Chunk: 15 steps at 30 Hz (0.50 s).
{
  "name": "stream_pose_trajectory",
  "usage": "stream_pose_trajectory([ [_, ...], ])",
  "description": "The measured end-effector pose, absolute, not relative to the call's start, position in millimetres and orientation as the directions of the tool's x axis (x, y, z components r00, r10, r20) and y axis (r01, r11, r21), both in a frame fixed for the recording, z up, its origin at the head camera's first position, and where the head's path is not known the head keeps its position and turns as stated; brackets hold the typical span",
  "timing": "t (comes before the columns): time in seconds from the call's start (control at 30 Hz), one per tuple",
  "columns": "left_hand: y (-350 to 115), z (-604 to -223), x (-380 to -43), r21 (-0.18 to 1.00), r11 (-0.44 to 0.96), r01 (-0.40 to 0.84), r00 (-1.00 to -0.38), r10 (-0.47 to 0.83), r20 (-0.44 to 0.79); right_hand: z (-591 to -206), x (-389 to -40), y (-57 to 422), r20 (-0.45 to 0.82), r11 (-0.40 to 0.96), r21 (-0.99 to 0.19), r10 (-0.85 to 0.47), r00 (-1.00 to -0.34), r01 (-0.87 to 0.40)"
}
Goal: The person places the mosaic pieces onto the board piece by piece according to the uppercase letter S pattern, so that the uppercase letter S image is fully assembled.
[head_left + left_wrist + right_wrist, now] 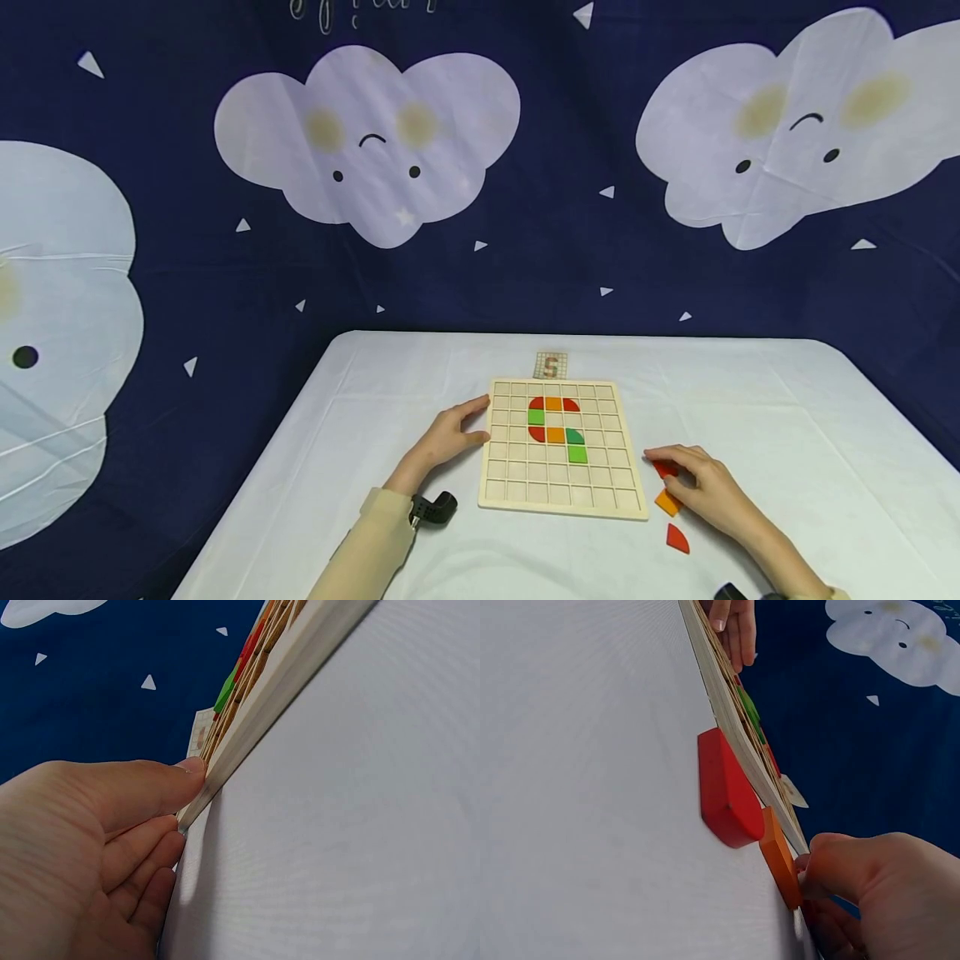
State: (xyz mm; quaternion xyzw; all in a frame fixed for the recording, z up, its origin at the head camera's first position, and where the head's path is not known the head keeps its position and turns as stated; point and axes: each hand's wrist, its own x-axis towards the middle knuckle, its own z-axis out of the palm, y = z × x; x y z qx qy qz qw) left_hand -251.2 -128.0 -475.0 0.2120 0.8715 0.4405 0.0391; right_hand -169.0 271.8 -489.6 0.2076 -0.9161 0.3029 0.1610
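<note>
A square wooden grid board [517,493] lies on the table, bearing several red, orange and green pieces in an S-like curve. My left hand [444,435] rests against the board's left edge; in the left wrist view its thumb [161,787] touches the rim, the other fingers lower down. Right of the board, my right hand [708,487] is over a red piece [664,468], thumb and forefinger apart on either side of it. An orange square [667,502] lies by the thumb, partly covered. Nearer the front is a red quarter-round piece [677,538], standing out in the right wrist view.
A small pattern card [551,365] with an S on a grid lies behind the board. White cloth covers the table [420,375]. A dark blue backdrop [450,283] with clouds and triangles hangs behind it.
</note>
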Motion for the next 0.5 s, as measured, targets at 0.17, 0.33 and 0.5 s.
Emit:
stream_pose_trajectory([
  [0.17, -128.0, -474.2, -251.6, 0.781, 0.524, 0.339, -0.906, 0.405, 0.121, -488.7, -169.5, 270.3, 0.451, 0.731, -0.491, -0.252, -0.856, -0.474],
  [0.33, -128.7, -474.9, -251.9, 0.782, 0.522, 0.34, -0.906, 0.406, 0.122, -488.2, -169.4, 271.2, 0.415, 0.74, -0.513, -0.23, -0.88, -0.435],
  [0.5, -128.5, -476.3, -251.9, 0.785, 0.52, 0.337, -0.905, 0.408, 0.119, -488.7, -168.5, 272.7, 0.379, 0.729, -0.522, -0.266, -0.886, -0.442],
])
